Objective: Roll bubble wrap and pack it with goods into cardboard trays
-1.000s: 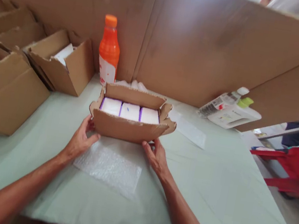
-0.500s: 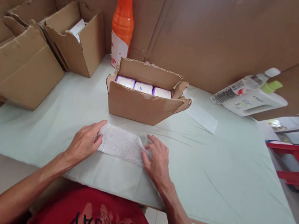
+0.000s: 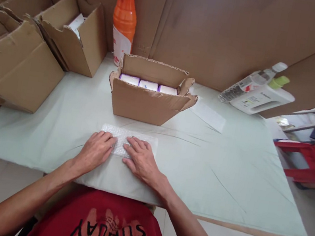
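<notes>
Pressing flat on a sheet of bubble wrap (image 3: 130,138), both hands lie palm down with fingers spread, grasping nothing. The left hand (image 3: 95,152) covers the sheet's left part and the right hand (image 3: 140,160) its middle, fingertips nearly meeting. The bubble wrap lies on the pale green table (image 3: 228,166), close to the near edge and about midway along it. Just beyond the sheet stands an open cardboard box (image 3: 148,100) with three white packs (image 3: 148,85) side by side inside. An orange bottle (image 3: 124,16) stands upright at the far edge, behind the box and against the cardboard wall (image 3: 235,30). Larger cardboard cartons (image 3: 23,55) crowd the far left corner. Toward the far right edge a clear bottle (image 3: 251,82) and a white bottle with a green cap (image 3: 261,99) lie on their sides, touching
</notes>
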Action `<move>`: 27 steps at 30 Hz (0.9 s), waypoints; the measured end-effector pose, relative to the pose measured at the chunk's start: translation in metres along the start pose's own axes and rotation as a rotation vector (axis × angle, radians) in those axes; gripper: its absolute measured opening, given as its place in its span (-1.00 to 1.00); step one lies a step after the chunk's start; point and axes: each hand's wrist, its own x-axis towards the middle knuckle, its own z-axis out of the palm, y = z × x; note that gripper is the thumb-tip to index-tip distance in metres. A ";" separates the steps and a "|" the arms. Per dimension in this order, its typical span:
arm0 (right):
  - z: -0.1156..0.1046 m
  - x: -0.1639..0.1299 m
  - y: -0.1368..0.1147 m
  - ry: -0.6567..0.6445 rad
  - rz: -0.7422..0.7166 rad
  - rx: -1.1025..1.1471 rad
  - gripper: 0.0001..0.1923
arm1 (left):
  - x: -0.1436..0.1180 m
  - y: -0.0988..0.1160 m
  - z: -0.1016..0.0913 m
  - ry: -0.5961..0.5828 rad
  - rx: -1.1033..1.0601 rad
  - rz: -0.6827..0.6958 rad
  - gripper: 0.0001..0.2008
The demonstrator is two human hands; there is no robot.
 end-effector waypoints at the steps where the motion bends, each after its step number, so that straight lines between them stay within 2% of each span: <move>1: 0.001 -0.007 0.007 -0.002 0.025 -0.012 -0.61 | -0.002 -0.002 0.003 -0.025 -0.034 0.010 -0.70; 4: -0.008 -0.046 0.039 0.156 0.241 -0.088 -0.67 | -0.016 -0.018 0.001 0.074 -0.159 -0.030 -0.71; 6: -0.016 -0.072 0.058 0.271 0.370 -0.139 -0.65 | -0.026 -0.030 -0.004 0.144 -0.156 -0.136 -0.70; 8: -0.018 -0.085 0.065 0.324 0.437 -0.177 -0.64 | -0.031 -0.036 -0.007 0.144 -0.079 -0.263 -0.66; 11: -0.007 -0.076 0.053 0.333 0.441 -0.171 -0.67 | -0.025 -0.029 -0.003 0.087 -0.020 -0.363 -0.58; 13: 0.002 -0.060 0.039 0.327 0.393 -0.092 -0.76 | -0.018 -0.018 0.002 0.052 -0.087 -0.401 -0.54; 15: 0.005 -0.049 0.029 0.335 0.370 0.031 -0.83 | -0.014 -0.006 0.003 0.033 -0.239 -0.456 -0.49; 18: 0.000 -0.051 0.023 0.383 0.492 0.235 -0.83 | -0.017 0.000 0.000 0.062 -0.532 -0.563 -0.43; 19: -0.003 -0.054 0.023 0.391 0.549 0.299 -0.81 | -0.020 -0.002 -0.001 0.071 -0.626 -0.600 -0.42; 21: -0.007 -0.062 0.023 0.372 0.615 0.384 -0.62 | -0.025 -0.006 -0.001 0.070 -0.775 -0.666 -0.42; 23: -0.008 -0.066 0.021 0.303 0.593 0.369 -0.46 | -0.028 -0.010 0.000 0.026 -0.839 -0.678 -0.50; 25: -0.009 -0.064 0.018 0.197 0.479 0.284 -0.56 | -0.026 -0.009 -0.002 -0.038 -0.808 -0.600 -0.64; 27: -0.019 -0.058 0.014 0.139 0.323 0.197 -0.70 | -0.022 -0.003 -0.012 -0.057 -0.712 -0.426 -0.76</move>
